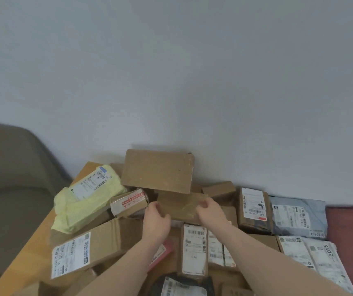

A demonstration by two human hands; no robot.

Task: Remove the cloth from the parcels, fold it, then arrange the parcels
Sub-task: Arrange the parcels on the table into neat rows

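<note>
step: arranging parcels, no cloth seen | left hand (157, 221) and right hand (210, 212) fingers hold flat box (182, 207) | next: set it by big box (158, 170) at 12 o'clock

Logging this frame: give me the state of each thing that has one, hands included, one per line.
left hand: grips the left end of the flat brown box
right hand: grips the right end of that box
flat brown box: held between both hands above the pile
large brown box: tilted, resting on other parcels by the wall
yellow bag parcel: crumpled, lying on the table
cloth: not in view
</note>
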